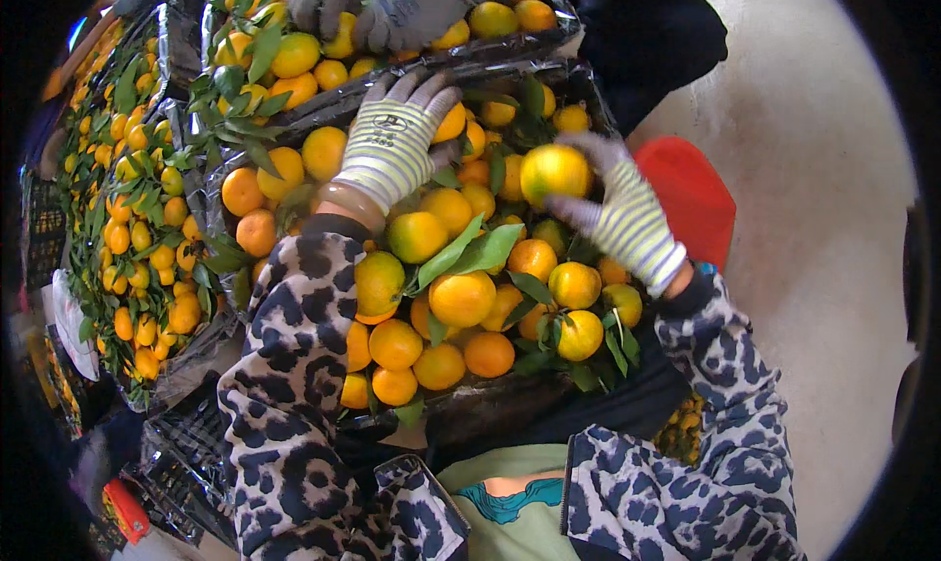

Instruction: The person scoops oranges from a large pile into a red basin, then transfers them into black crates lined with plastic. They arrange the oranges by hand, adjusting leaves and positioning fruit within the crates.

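My right hand (625, 219), in a striped knit glove, holds a yellow-orange mandarin (555, 175) between thumb and fingers above a crate of fruit. My left hand (397, 138), in a matching glove, lies palm down over the crate's far side, its fingers stretched toward the black plastic liner (338, 94). Its thumb stands apart beside the fruit; what lies under the palm is hidden. Heaped in the crate before me are several mandarins (462, 298), some greenish, some with stems. Two long green leaves (485, 249) lie on top of the heap.
Beyond the liner, another person's grey-gloved hands (430, 10) rest among mandarins (295, 54) in a neighbouring crate. Small oval citrus fruits with leaves (147, 256) fill the left side. A red stool-like object (687, 193) stands on the pale floor (816, 267) at right.
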